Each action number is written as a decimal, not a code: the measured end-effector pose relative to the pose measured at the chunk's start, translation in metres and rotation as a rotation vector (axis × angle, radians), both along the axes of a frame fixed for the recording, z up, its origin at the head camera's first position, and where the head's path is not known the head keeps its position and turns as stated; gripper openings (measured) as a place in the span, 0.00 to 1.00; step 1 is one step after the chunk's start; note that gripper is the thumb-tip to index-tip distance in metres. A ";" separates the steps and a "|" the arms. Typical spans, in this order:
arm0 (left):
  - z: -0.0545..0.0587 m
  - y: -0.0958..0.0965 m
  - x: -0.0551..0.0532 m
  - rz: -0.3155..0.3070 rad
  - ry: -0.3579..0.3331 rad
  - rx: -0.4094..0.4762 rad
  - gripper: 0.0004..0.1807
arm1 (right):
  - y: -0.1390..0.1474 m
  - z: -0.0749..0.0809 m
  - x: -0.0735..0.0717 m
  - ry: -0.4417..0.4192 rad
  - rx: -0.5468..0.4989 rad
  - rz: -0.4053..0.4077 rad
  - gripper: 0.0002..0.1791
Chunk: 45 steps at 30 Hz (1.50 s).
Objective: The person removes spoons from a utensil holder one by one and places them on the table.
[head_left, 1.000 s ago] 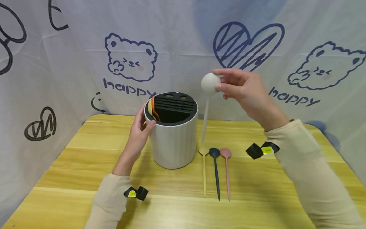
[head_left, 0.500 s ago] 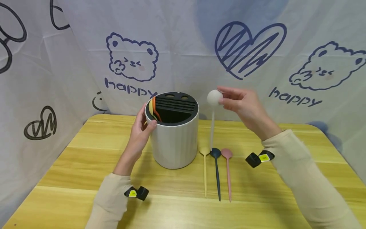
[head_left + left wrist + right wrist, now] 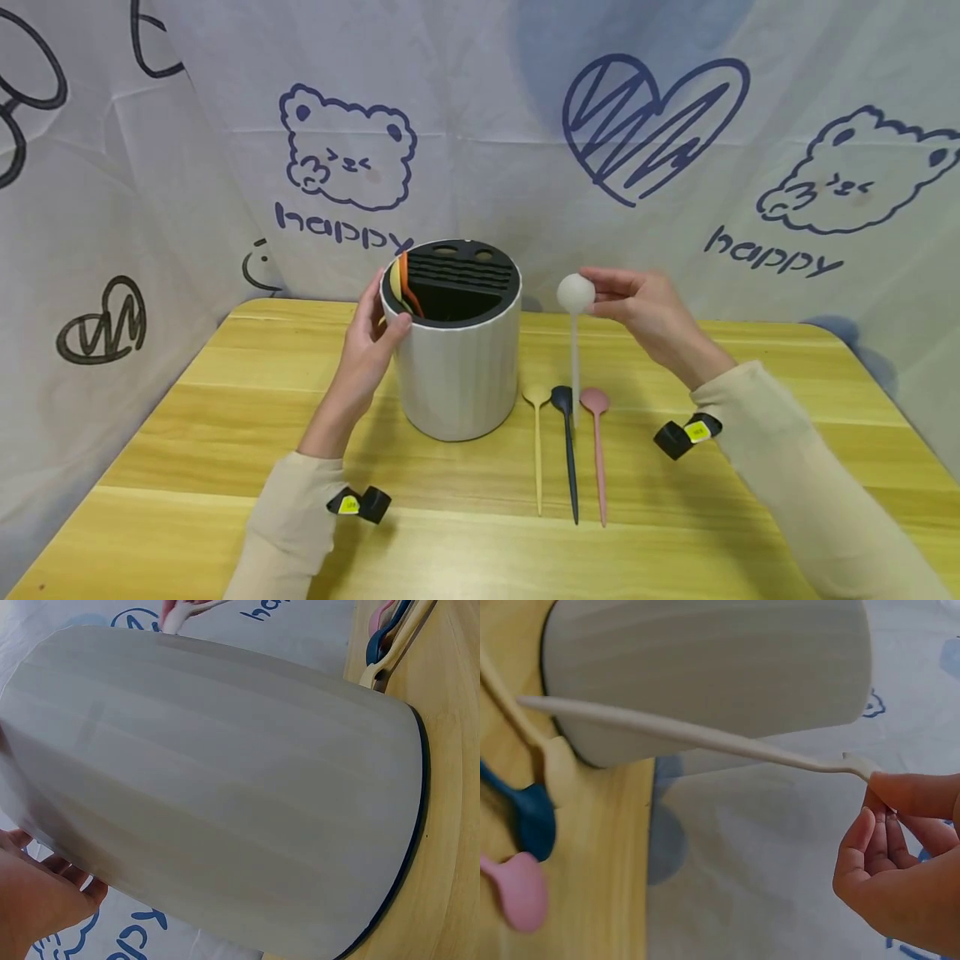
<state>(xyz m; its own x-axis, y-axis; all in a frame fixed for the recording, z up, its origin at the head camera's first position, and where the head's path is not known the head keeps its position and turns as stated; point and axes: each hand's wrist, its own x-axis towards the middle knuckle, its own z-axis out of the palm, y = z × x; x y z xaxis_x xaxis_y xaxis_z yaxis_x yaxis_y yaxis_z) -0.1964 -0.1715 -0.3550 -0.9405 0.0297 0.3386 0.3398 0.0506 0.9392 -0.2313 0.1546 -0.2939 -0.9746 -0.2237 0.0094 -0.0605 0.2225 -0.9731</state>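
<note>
A white ribbed utensil holder (image 3: 459, 383) with a black slotted lid stands upright on the table. My left hand (image 3: 363, 354) grips its left side, thumb at the rim; the fingers behind are partly hidden. To the right of the holder, my right hand (image 3: 652, 317) pinches a white long-handled spoon (image 3: 576, 293) by its bowl, the handle hanging downward. In the right wrist view the thin handle (image 3: 705, 737) stretches away from the fingertips. Below it on the table lie a yellow spoon (image 3: 537, 395), a dark blue spoon (image 3: 564, 398) and a pink spoon (image 3: 596, 402), side by side.
Yellow and orange utensils (image 3: 402, 275) stand inside the holder's opening at its left edge. The wooden table (image 3: 225, 417) meets a white printed cloth (image 3: 480, 125) hanging behind it and at the sides.
My right hand has come down and slightly to the right with the white spoon, whose handle tip now appears between the blue and pink spoons. The left hand and holder stay put.
</note>
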 end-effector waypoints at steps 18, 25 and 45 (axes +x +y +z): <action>0.001 0.000 -0.001 0.003 -0.003 0.005 0.41 | 0.023 -0.037 0.001 -0.056 0.135 0.053 0.29; 0.002 0.000 -0.002 -0.001 0.006 0.006 0.41 | 0.036 -0.049 0.001 -0.089 0.166 0.125 0.30; 0.000 -0.001 -0.002 -0.005 0.018 0.008 0.43 | 0.077 -0.092 0.006 -0.150 0.263 0.177 0.31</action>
<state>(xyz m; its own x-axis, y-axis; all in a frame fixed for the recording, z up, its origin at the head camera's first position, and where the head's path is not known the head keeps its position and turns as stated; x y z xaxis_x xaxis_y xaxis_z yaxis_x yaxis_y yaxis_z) -0.1981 -0.1723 -0.3547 -0.9340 0.0315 0.3559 0.3570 0.0414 0.9332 -0.2252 0.2311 -0.3862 -0.9066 -0.3653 -0.2114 0.0186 0.4657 -0.8848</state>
